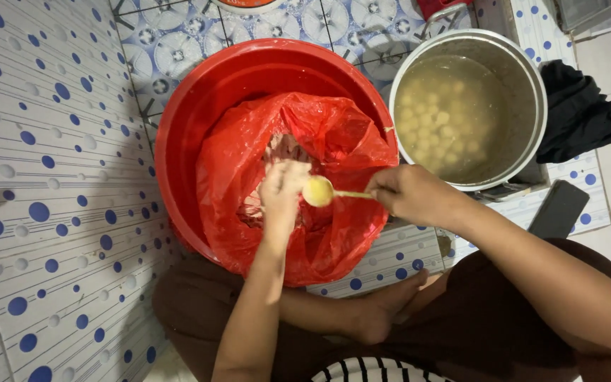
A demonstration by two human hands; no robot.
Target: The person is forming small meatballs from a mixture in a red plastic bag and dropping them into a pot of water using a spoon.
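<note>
Leftmost lies the tiled floor, white with blue dots, where the person sits cross-legged with one bare foot tucked in front. Next comes a big red basin standing on the floor, lined with a crumpled red plastic bag that spills over its near rim. Inside the bag sits a pale, sticky paste. The left hand is down in the bag, smeared with paste, its fingers curled together around a lump of it. Just beside it, touching its knuckles, is a round yellowish ball resting on a spoon. The right hand pinches the spoon's handle, fingers closed on it, above the basin's right rim. Further right stands a metal pot of cloudy liquid with many pale balls floating in it. Beyond it lie a dark cloth and a flat black phone.
</note>
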